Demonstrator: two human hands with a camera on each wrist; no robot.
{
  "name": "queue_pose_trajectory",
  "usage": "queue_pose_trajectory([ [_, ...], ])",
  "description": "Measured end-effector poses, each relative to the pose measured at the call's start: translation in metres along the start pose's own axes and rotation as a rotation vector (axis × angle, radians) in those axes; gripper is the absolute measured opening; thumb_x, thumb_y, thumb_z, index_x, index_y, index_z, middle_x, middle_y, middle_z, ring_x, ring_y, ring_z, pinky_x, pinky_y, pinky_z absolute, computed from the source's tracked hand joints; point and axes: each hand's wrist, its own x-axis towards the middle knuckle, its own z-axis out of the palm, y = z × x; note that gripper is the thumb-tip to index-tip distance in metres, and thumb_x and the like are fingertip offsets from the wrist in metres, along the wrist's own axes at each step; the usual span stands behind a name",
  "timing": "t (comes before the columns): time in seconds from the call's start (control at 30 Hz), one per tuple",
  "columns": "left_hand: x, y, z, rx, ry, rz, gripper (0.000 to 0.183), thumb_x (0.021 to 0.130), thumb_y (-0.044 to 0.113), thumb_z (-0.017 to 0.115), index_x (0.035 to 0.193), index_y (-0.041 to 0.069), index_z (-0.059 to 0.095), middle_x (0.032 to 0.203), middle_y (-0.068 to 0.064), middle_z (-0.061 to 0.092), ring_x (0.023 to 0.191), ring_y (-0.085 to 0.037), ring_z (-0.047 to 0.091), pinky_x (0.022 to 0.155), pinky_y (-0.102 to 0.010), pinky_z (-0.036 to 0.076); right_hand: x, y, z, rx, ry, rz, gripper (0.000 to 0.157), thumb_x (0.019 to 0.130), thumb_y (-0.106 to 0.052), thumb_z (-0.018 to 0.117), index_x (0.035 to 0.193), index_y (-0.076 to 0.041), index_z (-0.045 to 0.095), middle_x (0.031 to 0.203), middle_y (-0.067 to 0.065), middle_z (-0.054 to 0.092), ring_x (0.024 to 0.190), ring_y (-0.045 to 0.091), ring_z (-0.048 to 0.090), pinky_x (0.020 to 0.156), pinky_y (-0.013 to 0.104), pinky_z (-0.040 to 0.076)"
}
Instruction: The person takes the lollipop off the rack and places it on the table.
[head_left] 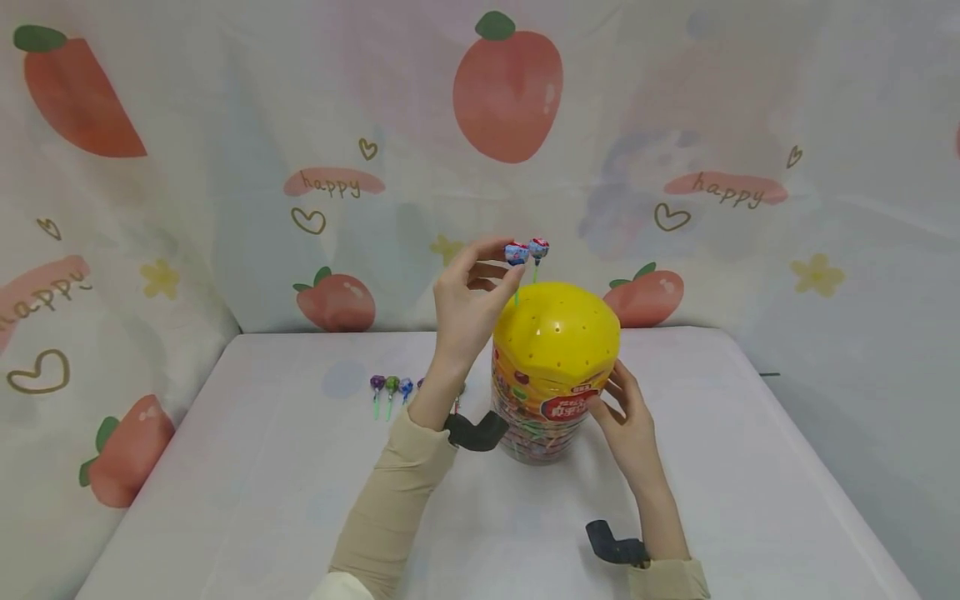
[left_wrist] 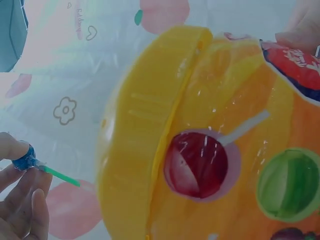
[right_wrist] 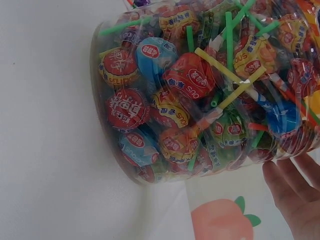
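Note:
A clear jar packed with wrapped lollipops stands on the table under a domed yellow lid dotted with small holes. Over the lid's left side, my left hand pinches a blue-wrapped lollipop by its head between thumb and fingers, its green stick pointing down. Another blue-and-red lollipop stands upright at the back of the lid. My right hand holds the jar's right side, thumb by the red label and fingers around behind.
Left of the jar, several lollipops lie in a row on the white table, some hidden behind my left forearm. A fruit-print cloth hangs behind the table. Black camera mounts are strapped to both wrists.

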Motion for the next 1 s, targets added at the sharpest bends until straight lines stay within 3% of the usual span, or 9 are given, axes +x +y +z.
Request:
queue_pose_trajectory([
  [0.3, -0.022, 0.002, -0.018, -0.004, 0.012, -0.033, 0.029, 0.086, 0.013, 0.071, 0.114, 0.008, 0.067, 0.103, -0.011, 0.066, 0.082, -0.020, 0.065, 0.071, -0.021, 0.051, -0.001, -0.002, 0.000, -0.021, -0.001, 0.012, 0.066, 0.096, -0.020, 0.058, 0.153, -0.020, 0.023, 0.152, 0.010, 0.036, 0.138, 0.030, 0.038, 0.109, 0.050, 0.038],
  [0.43, -0.035, -0.002, -0.025, 0.012, 0.020, -0.063, 0.029, 0.085, 0.012, 0.072, 0.114, 0.008, 0.067, 0.103, -0.011, 0.066, 0.080, -0.021, 0.066, 0.071, -0.020, 0.051, -0.001, -0.002, 0.001, -0.015, 0.000, 0.006, 0.066, 0.096, -0.020, 0.058, 0.153, -0.018, 0.024, 0.151, 0.012, 0.036, 0.139, 0.033, 0.037, 0.109, 0.054, 0.037],
  [0.7, -0.059, -0.014, -0.038, 0.041, 0.037, -0.131, 0.029, 0.085, 0.011, 0.073, 0.113, 0.009, 0.068, 0.101, -0.011, 0.067, 0.078, -0.021, 0.066, 0.069, -0.019, 0.050, 0.001, 0.003, 0.001, -0.020, 0.008, 0.005, 0.066, 0.096, -0.021, 0.058, 0.153, -0.019, 0.023, 0.151, 0.011, 0.036, 0.139, 0.032, 0.037, 0.109, 0.056, 0.036],
  [1.0, -0.087, -0.032, -0.051, 0.070, 0.065, -0.226, 0.030, 0.081, 0.009, 0.076, 0.111, 0.008, 0.069, 0.097, -0.013, 0.068, 0.072, -0.010, 0.064, 0.067, -0.018, 0.051, 0.001, -0.001, 0.001, -0.037, 0.003, 0.021, 0.066, 0.096, -0.022, 0.058, 0.153, -0.022, 0.024, 0.152, 0.009, 0.036, 0.139, 0.030, 0.038, 0.109, 0.049, 0.039],
])
